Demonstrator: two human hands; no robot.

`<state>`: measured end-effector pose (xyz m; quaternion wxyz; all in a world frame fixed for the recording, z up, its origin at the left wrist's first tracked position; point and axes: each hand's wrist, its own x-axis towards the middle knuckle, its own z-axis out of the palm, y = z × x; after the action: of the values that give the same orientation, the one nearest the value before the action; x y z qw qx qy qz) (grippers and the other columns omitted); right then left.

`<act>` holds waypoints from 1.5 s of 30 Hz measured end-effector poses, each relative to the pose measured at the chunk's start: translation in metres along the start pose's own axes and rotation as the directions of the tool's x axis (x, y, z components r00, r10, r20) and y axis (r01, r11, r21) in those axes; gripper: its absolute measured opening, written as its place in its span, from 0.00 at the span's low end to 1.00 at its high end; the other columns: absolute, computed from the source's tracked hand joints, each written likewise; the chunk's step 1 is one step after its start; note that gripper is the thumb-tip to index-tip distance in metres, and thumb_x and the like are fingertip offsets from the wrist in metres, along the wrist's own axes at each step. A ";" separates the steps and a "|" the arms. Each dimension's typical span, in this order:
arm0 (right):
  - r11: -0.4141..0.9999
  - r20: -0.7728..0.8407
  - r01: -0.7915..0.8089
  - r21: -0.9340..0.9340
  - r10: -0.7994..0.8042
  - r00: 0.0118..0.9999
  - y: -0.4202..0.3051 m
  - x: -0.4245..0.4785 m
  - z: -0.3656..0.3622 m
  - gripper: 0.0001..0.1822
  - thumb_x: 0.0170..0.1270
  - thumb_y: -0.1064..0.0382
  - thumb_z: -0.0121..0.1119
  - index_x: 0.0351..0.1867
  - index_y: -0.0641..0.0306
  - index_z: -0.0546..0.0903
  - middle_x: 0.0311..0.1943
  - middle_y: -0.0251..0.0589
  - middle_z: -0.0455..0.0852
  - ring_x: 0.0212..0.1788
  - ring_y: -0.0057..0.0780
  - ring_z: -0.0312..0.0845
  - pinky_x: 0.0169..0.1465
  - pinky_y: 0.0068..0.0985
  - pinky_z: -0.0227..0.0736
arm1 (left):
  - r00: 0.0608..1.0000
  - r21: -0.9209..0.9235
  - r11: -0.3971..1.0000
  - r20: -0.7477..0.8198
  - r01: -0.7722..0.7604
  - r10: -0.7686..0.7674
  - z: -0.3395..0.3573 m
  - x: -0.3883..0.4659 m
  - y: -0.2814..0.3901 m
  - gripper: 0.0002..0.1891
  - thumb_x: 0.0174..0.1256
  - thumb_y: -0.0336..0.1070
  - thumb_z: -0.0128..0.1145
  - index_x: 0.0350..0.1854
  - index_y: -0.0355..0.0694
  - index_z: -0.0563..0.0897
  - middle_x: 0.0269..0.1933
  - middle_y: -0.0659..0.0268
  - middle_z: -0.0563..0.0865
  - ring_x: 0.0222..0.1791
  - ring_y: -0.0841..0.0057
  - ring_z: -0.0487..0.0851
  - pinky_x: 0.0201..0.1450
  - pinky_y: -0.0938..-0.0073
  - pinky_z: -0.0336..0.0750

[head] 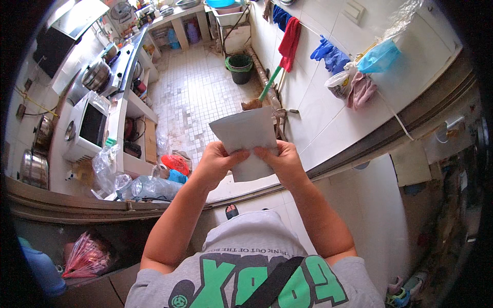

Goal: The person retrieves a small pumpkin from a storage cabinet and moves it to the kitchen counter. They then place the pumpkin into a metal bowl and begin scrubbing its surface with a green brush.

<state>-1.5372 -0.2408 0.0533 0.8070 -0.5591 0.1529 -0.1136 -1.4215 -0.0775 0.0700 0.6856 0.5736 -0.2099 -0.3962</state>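
Note:
A flat grey sheet [248,131], apparently folded, is held up in front of my chest. Its material cannot be told. My left hand [215,161] grips its left edge and my right hand [285,161] its right edge. Both thumbs lie on the near face and point towards each other, with a small gap between their tips. The fingers are hidden behind the sheet. Its upper part spreads wider to the left than the lower part. Below it, a sandalled foot [232,211] shows on the floor tiles.
Beyond the doorway sill [246,192] lies a tiled kitchen floor [188,92]. Plastic bottles [158,187], a microwave oven [90,121] and a steel pot [96,75] line the left. A bin [240,69], a broom [269,84] and hanging rubber gloves [331,56] are along the right wall.

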 end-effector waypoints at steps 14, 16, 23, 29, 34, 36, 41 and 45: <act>0.993 0.016 -0.069 -0.099 0.071 0.997 -0.011 0.007 -0.038 0.17 0.62 0.62 0.73 0.46 0.73 0.84 0.38 0.41 0.88 0.37 0.22 0.82 0.45 0.23 0.80 | 0.990 0.012 0.994 -0.090 0.106 -0.104 0.035 0.018 -0.009 0.16 0.60 0.33 0.72 0.47 0.30 0.85 0.42 0.59 0.88 0.39 0.74 0.87 0.43 0.72 0.84; 0.994 0.067 -0.101 -0.031 0.103 0.992 -0.006 0.015 -0.042 0.17 0.61 0.63 0.73 0.46 0.73 0.84 0.38 0.40 0.88 0.37 0.22 0.82 0.45 0.23 0.79 | 0.992 0.017 0.996 -0.095 0.082 -0.080 0.028 0.026 -0.009 0.17 0.60 0.33 0.72 0.47 0.30 0.85 0.42 0.59 0.88 0.39 0.74 0.87 0.43 0.72 0.84; 0.994 0.010 -0.107 0.039 0.106 0.994 0.004 0.071 -0.043 0.17 0.61 0.65 0.74 0.47 0.72 0.84 0.41 0.39 0.87 0.41 0.21 0.81 0.48 0.23 0.78 | 0.980 -0.067 0.980 -0.061 0.187 -0.191 -0.012 0.079 -0.016 0.15 0.62 0.31 0.70 0.48 0.28 0.84 0.43 0.59 0.88 0.40 0.73 0.88 0.43 0.69 0.85; 0.995 0.005 -0.082 -0.047 0.083 0.997 0.013 0.161 -0.032 0.17 0.60 0.66 0.74 0.48 0.69 0.83 0.43 0.35 0.87 0.44 0.19 0.81 0.49 0.21 0.76 | 0.992 0.043 0.993 -0.071 0.108 -0.105 -0.068 0.158 -0.005 0.15 0.60 0.30 0.72 0.47 0.30 0.86 0.41 0.62 0.89 0.38 0.77 0.88 0.44 0.73 0.84; 0.954 -0.031 -0.106 -0.280 0.101 0.994 0.014 0.264 -0.006 0.15 0.58 0.67 0.74 0.45 0.67 0.85 0.39 0.30 0.87 0.42 0.19 0.80 0.48 0.23 0.76 | 0.998 0.080 0.995 0.020 0.063 -0.065 -0.150 0.225 0.008 0.15 0.58 0.31 0.72 0.45 0.31 0.86 0.39 0.66 0.89 0.41 0.82 0.85 0.48 0.77 0.80; 0.932 0.015 -0.134 -0.336 0.147 0.989 0.006 0.303 0.017 0.16 0.58 0.66 0.74 0.46 0.67 0.84 0.40 0.31 0.87 0.42 0.19 0.80 0.49 0.24 0.76 | 0.999 0.140 0.989 0.006 0.037 -0.039 -0.188 0.246 -0.003 0.15 0.59 0.31 0.72 0.46 0.33 0.85 0.38 0.67 0.88 0.39 0.85 0.81 0.45 0.78 0.79; 0.955 0.112 -0.171 -0.243 0.203 0.973 0.029 0.403 0.042 0.13 0.62 0.68 0.70 0.48 0.66 0.85 0.42 0.32 0.88 0.44 0.20 0.80 0.50 0.24 0.76 | 0.995 0.454 0.891 -0.101 0.026 0.022 -0.248 0.278 0.035 0.16 0.60 0.34 0.72 0.48 0.34 0.85 0.38 0.65 0.89 0.40 0.82 0.83 0.46 0.72 0.80; 0.925 0.275 -0.124 -0.361 0.232 0.933 0.046 0.468 0.065 0.10 0.65 0.69 0.68 0.47 0.67 0.86 0.42 0.32 0.88 0.44 0.20 0.79 0.51 0.24 0.75 | 0.940 0.341 0.930 -0.250 -0.140 0.233 -0.301 0.306 0.011 0.17 0.63 0.39 0.69 0.51 0.36 0.85 0.44 0.61 0.90 0.42 0.78 0.84 0.51 0.71 0.78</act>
<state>-1.0785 -0.3335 -0.0248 0.7201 -0.6833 0.0910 0.0788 -1.0118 -0.1299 -0.0469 0.6420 0.7049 -0.2237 -0.2023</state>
